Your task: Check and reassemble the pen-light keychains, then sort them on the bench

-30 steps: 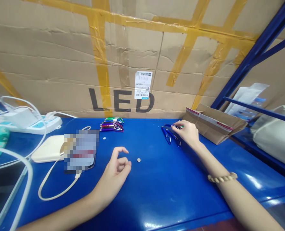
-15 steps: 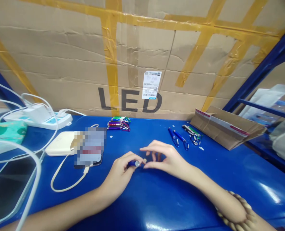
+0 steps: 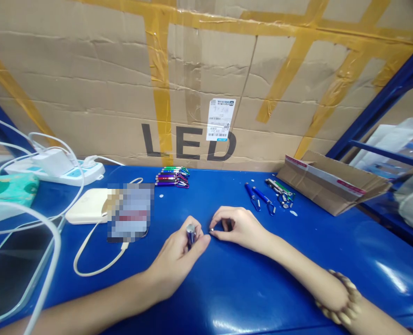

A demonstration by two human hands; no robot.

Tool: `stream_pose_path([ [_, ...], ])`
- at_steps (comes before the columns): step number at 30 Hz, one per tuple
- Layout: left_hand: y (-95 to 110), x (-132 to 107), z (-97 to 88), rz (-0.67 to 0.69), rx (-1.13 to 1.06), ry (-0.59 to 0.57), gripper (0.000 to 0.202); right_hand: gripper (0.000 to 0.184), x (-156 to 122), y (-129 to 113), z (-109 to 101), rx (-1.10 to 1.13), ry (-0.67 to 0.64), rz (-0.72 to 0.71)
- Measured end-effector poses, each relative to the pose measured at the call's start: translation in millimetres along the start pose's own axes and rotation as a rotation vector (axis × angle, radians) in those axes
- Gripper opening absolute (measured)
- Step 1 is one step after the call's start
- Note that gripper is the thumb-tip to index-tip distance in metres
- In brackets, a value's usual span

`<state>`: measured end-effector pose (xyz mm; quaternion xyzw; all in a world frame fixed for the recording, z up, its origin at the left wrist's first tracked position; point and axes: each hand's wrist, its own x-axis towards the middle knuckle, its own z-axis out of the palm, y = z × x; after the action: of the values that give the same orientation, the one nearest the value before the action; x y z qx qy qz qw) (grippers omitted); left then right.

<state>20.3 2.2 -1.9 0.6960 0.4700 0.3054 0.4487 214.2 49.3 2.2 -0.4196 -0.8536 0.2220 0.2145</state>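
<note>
My left hand (image 3: 178, 253) is closed around a small blue keychain flashlight (image 3: 191, 234), held upright with its silver end up. My right hand (image 3: 236, 228) sits right beside it, fingers pinched on a tiny part I cannot make out, touching the left fingertips. Both rest on the blue table (image 3: 248, 288). A neat pile of coloured keychain flashlights (image 3: 173, 177) lies near the back wall. Loose blue flashlights (image 3: 258, 197) and small parts (image 3: 281, 193) lie to the right of my hands.
A cardboard wall marked LED (image 3: 188, 144) stands behind. An open cardboard box (image 3: 332, 184) lies at the right. At the left are a phone (image 3: 127, 211) on a cable, a cream power bank (image 3: 85, 209), a power strip (image 3: 61, 170) and a blue shelf frame (image 3: 377, 100).
My right hand left the blue flashlights at the right and came to the centre. My left hand took up a blue flashlight and turned it upright; the hands now touch.
</note>
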Motion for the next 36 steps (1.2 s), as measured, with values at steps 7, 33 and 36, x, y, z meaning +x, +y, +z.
stream_pose_path([
  [7,8.1,-6.9,-2.8,0.113,0.174,-0.143,0.018,0.016,-3.6,-18.3,-10.4,0.253,0.256,0.007],
  [33,-3.5,1.6,1.9,0.188,0.137,-0.056,0.017,0.014,-17.9,-35.1,-4.0,-0.176,0.347,-0.487],
  [36,-4.0,2.2,2.1,0.181,0.124,-0.068,0.018,0.018,-18.4,-36.2,-2.5,-0.324,0.310,-0.524],
])
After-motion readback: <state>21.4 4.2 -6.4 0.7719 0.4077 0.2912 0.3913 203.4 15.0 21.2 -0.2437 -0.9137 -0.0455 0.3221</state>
